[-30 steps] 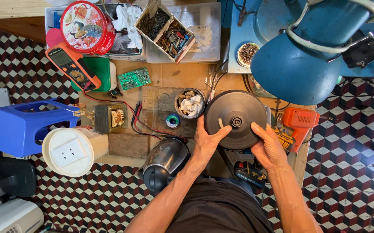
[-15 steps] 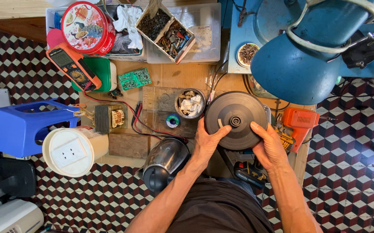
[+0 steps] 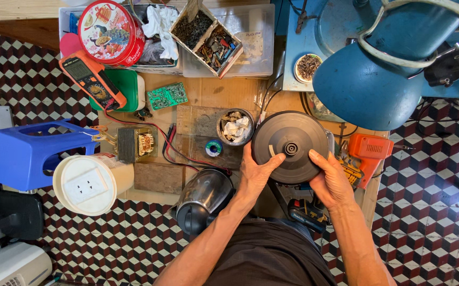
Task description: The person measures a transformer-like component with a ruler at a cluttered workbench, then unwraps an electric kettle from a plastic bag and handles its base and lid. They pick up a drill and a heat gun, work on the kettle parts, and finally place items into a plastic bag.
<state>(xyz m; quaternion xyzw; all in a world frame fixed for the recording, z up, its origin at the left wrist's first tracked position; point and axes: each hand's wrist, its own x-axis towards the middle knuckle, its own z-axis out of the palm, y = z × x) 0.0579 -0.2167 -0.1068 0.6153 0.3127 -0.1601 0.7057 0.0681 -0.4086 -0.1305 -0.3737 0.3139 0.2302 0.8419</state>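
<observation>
I hold a round dark grey disc-shaped kettle base (image 3: 291,142) upright over a wooden workbench (image 3: 208,95). My left hand (image 3: 256,172) grips its lower left rim, thumb stretched toward the centre hub. My right hand (image 3: 331,180) clasps the lower right rim. A glass kettle with a black handle (image 3: 203,200) lies just left of my left forearm, at the bench's near edge.
On the bench: a small bowl of scraps (image 3: 235,126), a solder reel (image 3: 213,148), a transformer (image 3: 137,143), a green circuit board (image 3: 167,96), an orange multimeter (image 3: 91,78), a red tin (image 3: 110,30). An orange tool (image 3: 370,151) lies right. A blue lamp shade (image 3: 378,79) hangs above.
The disc has shifted very slightly and my left thumb now reaches further toward its centre. Everything else stays where it was.
</observation>
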